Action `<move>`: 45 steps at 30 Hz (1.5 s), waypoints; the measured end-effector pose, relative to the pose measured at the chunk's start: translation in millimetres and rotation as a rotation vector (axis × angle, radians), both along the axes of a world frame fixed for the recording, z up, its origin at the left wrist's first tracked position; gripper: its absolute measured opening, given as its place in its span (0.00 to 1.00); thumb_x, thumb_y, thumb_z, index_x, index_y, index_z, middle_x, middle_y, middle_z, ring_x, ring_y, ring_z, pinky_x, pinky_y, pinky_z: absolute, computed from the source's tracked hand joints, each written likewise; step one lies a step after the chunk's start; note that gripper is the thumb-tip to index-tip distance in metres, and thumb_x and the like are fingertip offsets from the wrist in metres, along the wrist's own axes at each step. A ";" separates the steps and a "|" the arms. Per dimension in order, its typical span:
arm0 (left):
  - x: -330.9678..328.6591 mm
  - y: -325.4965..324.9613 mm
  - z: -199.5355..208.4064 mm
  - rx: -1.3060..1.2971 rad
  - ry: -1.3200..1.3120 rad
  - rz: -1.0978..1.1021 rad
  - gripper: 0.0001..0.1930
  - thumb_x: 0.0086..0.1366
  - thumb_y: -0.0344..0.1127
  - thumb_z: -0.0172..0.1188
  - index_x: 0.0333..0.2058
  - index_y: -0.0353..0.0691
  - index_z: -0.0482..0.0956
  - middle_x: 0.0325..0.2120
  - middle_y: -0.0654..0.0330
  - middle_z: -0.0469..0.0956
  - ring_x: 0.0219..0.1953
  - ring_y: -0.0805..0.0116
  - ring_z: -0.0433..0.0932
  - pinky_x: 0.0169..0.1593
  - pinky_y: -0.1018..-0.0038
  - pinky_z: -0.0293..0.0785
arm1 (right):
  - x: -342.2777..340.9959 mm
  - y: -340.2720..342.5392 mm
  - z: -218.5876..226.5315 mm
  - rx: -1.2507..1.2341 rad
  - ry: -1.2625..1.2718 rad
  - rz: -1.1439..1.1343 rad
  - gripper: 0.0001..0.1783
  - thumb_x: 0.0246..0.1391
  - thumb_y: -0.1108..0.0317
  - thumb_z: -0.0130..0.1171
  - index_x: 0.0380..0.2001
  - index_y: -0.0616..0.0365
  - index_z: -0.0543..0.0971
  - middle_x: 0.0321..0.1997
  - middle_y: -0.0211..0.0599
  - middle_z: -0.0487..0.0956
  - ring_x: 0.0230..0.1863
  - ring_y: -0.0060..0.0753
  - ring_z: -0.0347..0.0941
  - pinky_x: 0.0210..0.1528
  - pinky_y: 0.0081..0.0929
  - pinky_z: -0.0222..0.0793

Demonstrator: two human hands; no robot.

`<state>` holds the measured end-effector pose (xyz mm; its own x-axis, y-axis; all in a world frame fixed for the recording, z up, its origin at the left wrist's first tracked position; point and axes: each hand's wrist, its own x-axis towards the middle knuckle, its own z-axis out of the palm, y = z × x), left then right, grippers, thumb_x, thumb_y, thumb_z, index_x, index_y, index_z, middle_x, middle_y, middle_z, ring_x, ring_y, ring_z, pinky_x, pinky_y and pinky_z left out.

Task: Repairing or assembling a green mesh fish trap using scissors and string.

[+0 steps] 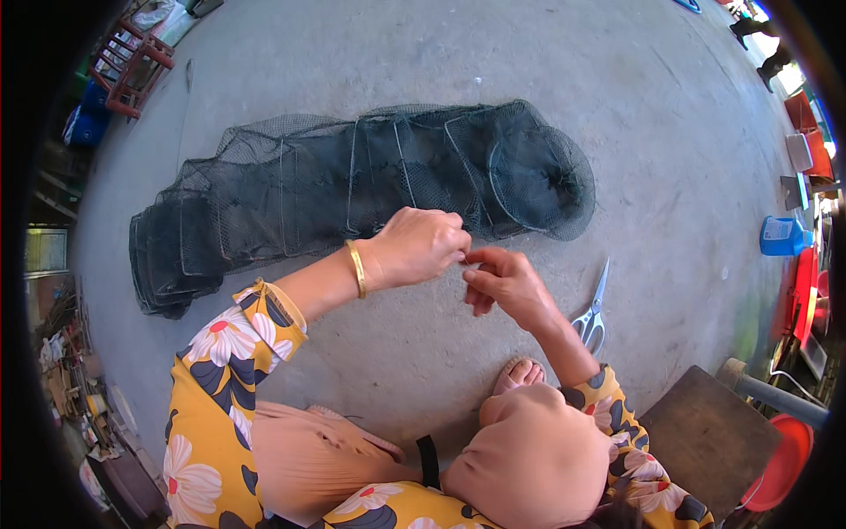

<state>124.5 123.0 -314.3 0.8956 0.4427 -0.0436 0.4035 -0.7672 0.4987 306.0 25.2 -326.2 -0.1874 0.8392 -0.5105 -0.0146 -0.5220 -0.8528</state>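
Note:
A long dark-green mesh fish trap (317, 185) with wire frames lies across the concrete floor in front of me. Its right end rounds off in a hoop, and its left end is bunched in folds. Just off its near edge, my left hand (421, 245) is closed, a gold bangle on the wrist. Close by, my right hand (507, 284) pinches with thumb and forefinger, the fingertips almost meeting those of the left. Something thin seems to run between them, too small to make out. Scissors with grey handles (590, 328) lie on the floor to the right of my right hand.
At lower right stand a dark wooden board (712, 434) and a red basin (780, 463). A blue jug (784, 236) sits along the right side. A reddish wooden stool (130, 66) is at far left. Another person's legs (765, 48) show at upper right.

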 end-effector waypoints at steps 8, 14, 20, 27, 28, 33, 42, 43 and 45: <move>4.9 8.6 -21.7 -0.410 0.130 0.250 0.10 0.60 0.38 0.57 0.34 0.39 0.82 0.29 0.56 0.81 0.34 0.63 0.80 0.41 0.71 0.73 | 36.1 -35.7 -28.9 -0.119 -0.035 -0.094 0.09 0.59 0.70 0.54 0.33 0.64 0.80 0.16 0.29 0.74 0.15 0.16 0.66 0.17 0.16 0.61; 18.4 12.3 -41.2 -0.686 0.006 0.376 0.10 0.61 0.37 0.58 0.33 0.37 0.82 0.26 0.61 0.81 0.29 0.73 0.78 0.35 0.75 0.73 | 61.9 -54.4 -41.7 -0.153 -0.127 -0.129 0.09 0.58 0.70 0.54 0.33 0.65 0.81 0.16 0.31 0.74 0.15 0.18 0.66 0.17 0.17 0.62; 46.8 -11.8 -50.0 -1.342 -0.389 0.689 0.08 0.65 0.37 0.56 0.37 0.38 0.77 0.31 0.59 0.80 0.25 0.79 0.75 0.27 0.83 0.69 | 18.6 -67.9 -65.4 -0.207 -0.052 -0.010 0.10 0.56 0.68 0.56 0.33 0.65 0.81 0.17 0.33 0.75 0.16 0.20 0.68 0.18 0.20 0.65; 44.0 -30.4 -56.5 -1.537 -0.391 0.758 0.07 0.67 0.39 0.56 0.38 0.42 0.74 0.28 0.62 0.79 0.23 0.81 0.74 0.25 0.85 0.68 | 5.7 -94.9 -75.7 -0.255 0.021 -0.153 0.12 0.55 0.66 0.56 0.34 0.65 0.81 0.18 0.34 0.76 0.16 0.21 0.69 0.18 0.20 0.65; 41.4 -30.7 -59.5 -1.526 -0.383 0.771 0.07 0.67 0.39 0.56 0.38 0.42 0.74 0.28 0.62 0.79 0.23 0.81 0.74 0.25 0.85 0.68 | 3.2 -97.3 -78.7 -0.291 0.031 -0.272 0.11 0.56 0.66 0.56 0.34 0.65 0.81 0.19 0.34 0.77 0.15 0.21 0.69 0.17 0.19 0.64; 42.1 -41.7 -73.9 -1.204 -0.412 0.918 0.09 0.66 0.39 0.58 0.38 0.41 0.76 0.23 0.69 0.74 0.21 0.85 0.68 0.24 0.87 0.64 | 19.3 -87.4 -75.9 -0.292 0.166 -0.598 0.11 0.59 0.67 0.53 0.34 0.63 0.80 0.19 0.32 0.77 0.14 0.18 0.68 0.16 0.17 0.61; 61.2 -74.7 -68.9 -1.446 -0.355 0.681 0.13 0.67 0.40 0.56 0.42 0.37 0.77 0.23 0.68 0.75 0.22 0.84 0.69 0.23 0.87 0.64 | 0.3 -84.2 -72.4 -0.285 0.151 -0.484 0.10 0.57 0.66 0.55 0.31 0.62 0.80 0.19 0.33 0.78 0.14 0.20 0.69 0.15 0.18 0.61; 63.8 -74.6 -64.7 -1.492 -0.402 0.681 0.13 0.68 0.40 0.55 0.41 0.37 0.77 0.22 0.68 0.74 0.21 0.84 0.69 0.23 0.86 0.64 | 2.4 -86.5 -73.5 -0.279 0.166 -0.468 0.10 0.57 0.66 0.55 0.31 0.62 0.80 0.19 0.33 0.78 0.14 0.21 0.70 0.16 0.18 0.62; 60.8 -71.1 -57.7 -1.572 -0.335 0.620 0.11 0.68 0.40 0.54 0.40 0.37 0.76 0.20 0.68 0.74 0.18 0.83 0.68 0.19 0.86 0.62 | 4.9 -91.0 -66.2 -0.264 0.257 -0.390 0.11 0.59 0.65 0.54 0.35 0.61 0.81 0.19 0.31 0.77 0.16 0.18 0.69 0.18 0.16 0.64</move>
